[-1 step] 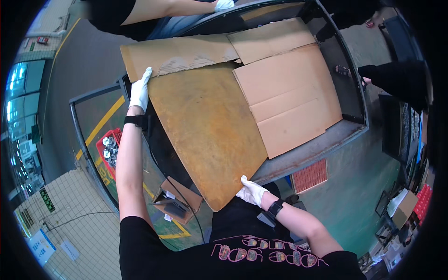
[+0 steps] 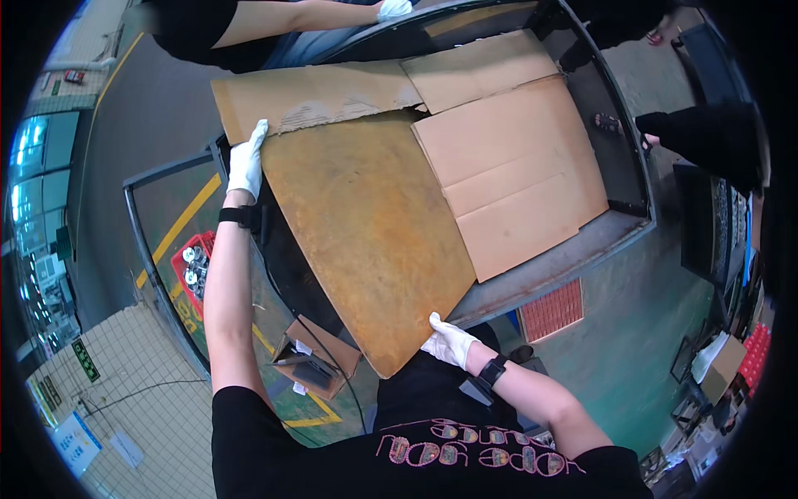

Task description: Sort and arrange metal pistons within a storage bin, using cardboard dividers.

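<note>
A large flat yellow-brown panel, mottled as if stained or rusted, lies slanted across an open dark metal frame bin. My left hand, in a white glove, grips its far left edge with the thumb up, close to a torn cardboard strip. At the near right edge my gloved right hand holds the panel with its thumb on top; the fingers of both hands are hidden beneath. The panel's near corner overhangs the bin's near side. A larger cardboard sheet lies along its right edge.
Another person's gloved hand rests at the bin's far edge. A red crate of metal parts and an open cardboard box stand at left. A person's dark-clothed leg is at right. A black cable hangs near the box.
</note>
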Demonstrator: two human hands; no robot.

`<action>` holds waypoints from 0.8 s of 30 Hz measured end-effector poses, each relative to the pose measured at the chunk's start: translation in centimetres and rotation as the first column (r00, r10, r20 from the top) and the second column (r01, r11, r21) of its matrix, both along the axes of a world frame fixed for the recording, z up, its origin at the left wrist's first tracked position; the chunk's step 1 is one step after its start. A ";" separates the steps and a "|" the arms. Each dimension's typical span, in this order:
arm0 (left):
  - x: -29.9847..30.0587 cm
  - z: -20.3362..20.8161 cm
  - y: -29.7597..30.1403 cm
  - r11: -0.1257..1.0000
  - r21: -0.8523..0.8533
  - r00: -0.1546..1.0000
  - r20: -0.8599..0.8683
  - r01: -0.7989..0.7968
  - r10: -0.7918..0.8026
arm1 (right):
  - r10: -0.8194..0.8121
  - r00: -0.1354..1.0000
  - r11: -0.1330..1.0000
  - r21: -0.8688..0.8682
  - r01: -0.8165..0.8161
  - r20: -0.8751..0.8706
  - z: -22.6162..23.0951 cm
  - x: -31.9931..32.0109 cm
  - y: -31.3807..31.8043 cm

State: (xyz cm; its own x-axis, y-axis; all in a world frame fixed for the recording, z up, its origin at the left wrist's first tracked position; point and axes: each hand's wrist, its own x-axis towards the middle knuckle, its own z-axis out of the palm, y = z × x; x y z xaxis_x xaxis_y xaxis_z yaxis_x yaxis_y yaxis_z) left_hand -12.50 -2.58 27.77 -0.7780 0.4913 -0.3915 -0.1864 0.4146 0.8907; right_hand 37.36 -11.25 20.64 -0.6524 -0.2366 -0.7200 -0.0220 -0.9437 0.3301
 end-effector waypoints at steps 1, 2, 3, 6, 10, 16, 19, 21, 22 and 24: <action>0.5 0.8 0.5 0.998 0.067 0.999 -0.039 0.004 -0.001 | -0.015 1.000 1.000 0.004 0.015 0.000 0.7 0.3 0.2; 0.9 1.5 0.9 0.998 0.067 0.999 -0.048 0.000 0.004 | -0.021 1.000 1.000 0.019 0.022 -0.023 1.5 0.6 0.4; 1.5 2.4 1.2 0.998 0.065 0.999 -0.049 0.000 0.003 | -0.026 0.999 0.999 0.032 0.028 -0.046 1.9 0.9 0.4; 1.8 4.3 0.7 1.000 -0.009 0.988 -0.151 0.029 -0.031 | -0.049 0.995 0.998 0.022 0.051 -0.090 2.3 1.8 -1.0; 4.3 9.0 -1.0 1.000 0.016 0.991 -0.129 0.025 -0.023 | -0.068 0.994 0.996 -0.060 0.063 -0.080 3.0 3.5 -2.7; 7.6 15.5 -5.4 0.999 0.003 0.951 -0.306 -0.050 0.048 | -0.139 0.983 0.989 -0.061 0.132 -0.123 5.5 6.4 -2.4; 10.7 19.8 -8.0 0.992 0.024 0.896 -0.428 -0.120 0.119 | -0.172 0.964 0.985 -0.040 0.167 -0.204 5.6 8.7 -2.1; 11.4 22.2 -11.4 0.986 -0.014 0.864 -0.484 -0.167 0.139 | -0.165 0.957 0.986 -0.006 0.169 -0.238 8.2 10.2 -1.1; 13.1 23.9 -11.3 0.986 0.027 0.878 -0.452 -0.164 0.158 | -0.151 0.953 0.985 0.037 0.167 -0.261 9.3 11.2 -0.6; 15.9 26.1 -12.3 0.980 0.163 0.941 -0.300 -0.111 0.156 | -0.189 0.942 0.969 0.106 0.225 -0.277 11.5 13.6 0.3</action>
